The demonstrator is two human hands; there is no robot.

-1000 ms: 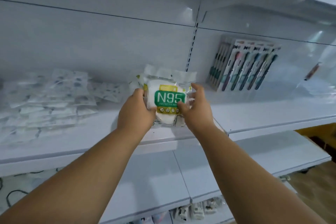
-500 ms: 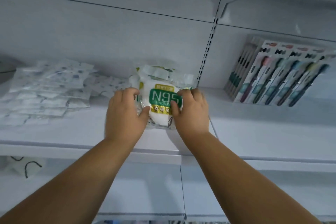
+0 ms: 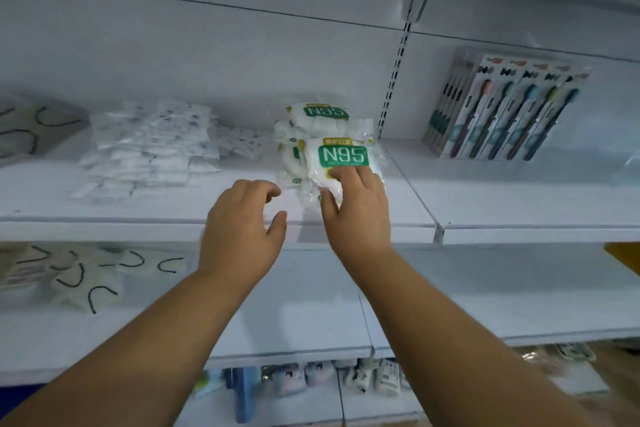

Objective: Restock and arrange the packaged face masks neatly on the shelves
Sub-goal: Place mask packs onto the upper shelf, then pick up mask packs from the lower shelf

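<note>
Both hands have let go: the left hand (image 3: 242,232) hangs relaxed, the right hand's (image 3: 356,208) straight fingers (image 3: 341,173) press the crinkly clear-plastic green-labelled N95 mask packet (image 3: 341,163) onto the white shelf (image 3: 485,204), at 12 o'clock. Leaning on its stack (image 3: 322,118), it may slide forward.

A white shelf (image 3: 145,208) carries a stack of N95 mask packs (image 3: 325,149) near its right end, by the slotted upright. Flat white sachets (image 3: 149,149) lie toward the left, and what seem to be black-looped masks (image 3: 31,128) sit at the left edge. The adjoining shelf (image 3: 519,204) holds toothbrush packs (image 3: 509,107) against the back wall.
</note>
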